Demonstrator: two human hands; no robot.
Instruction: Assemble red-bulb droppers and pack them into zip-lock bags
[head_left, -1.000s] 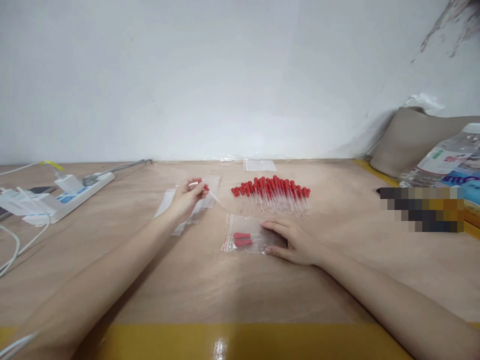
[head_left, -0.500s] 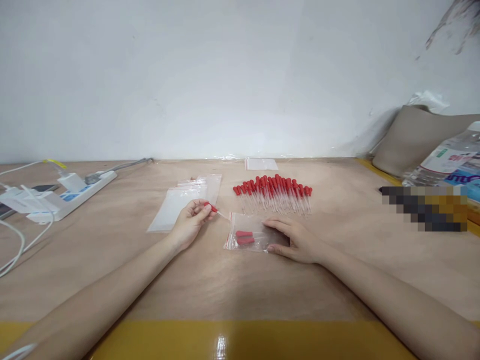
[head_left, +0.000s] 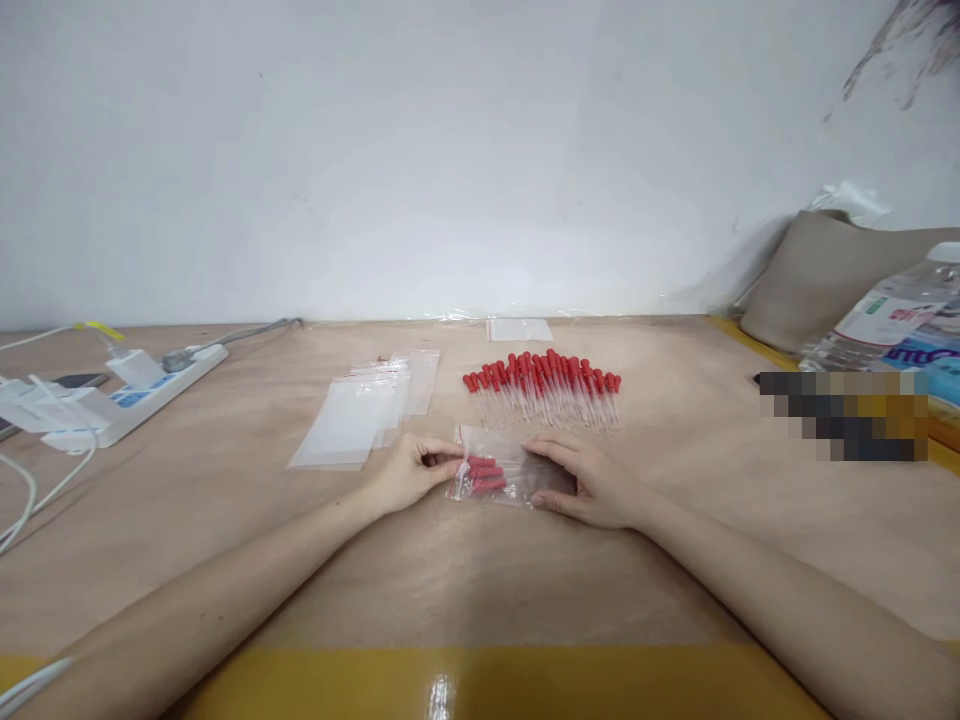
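A small clear zip bag [head_left: 504, 468] lies on the wooden table in front of me, with red-bulbed glass droppers [head_left: 484, 475] inside it. My left hand [head_left: 411, 472] is at the bag's open left end, fingers pinched at the mouth. Resting flat on the bag's right half, my right hand [head_left: 589, 480] has its fingers stretched out and holds the bag down. Just behind the bag, a row of several loose red-bulbed droppers [head_left: 544, 388] lies on the table.
A stack of empty clear zip bags [head_left: 360, 412] lies to the left. One more bag [head_left: 519, 329] is by the wall. A white power strip with plugs and cables [head_left: 112, 395] is at far left; a water bottle [head_left: 889, 325] and beige pouch [head_left: 825, 270] at right.
My left hand carried a red-bulbed dropper from above the empty bags rightwards and down to the bag's mouth; three red bulbs now show inside. My right hand stayed on the bag.
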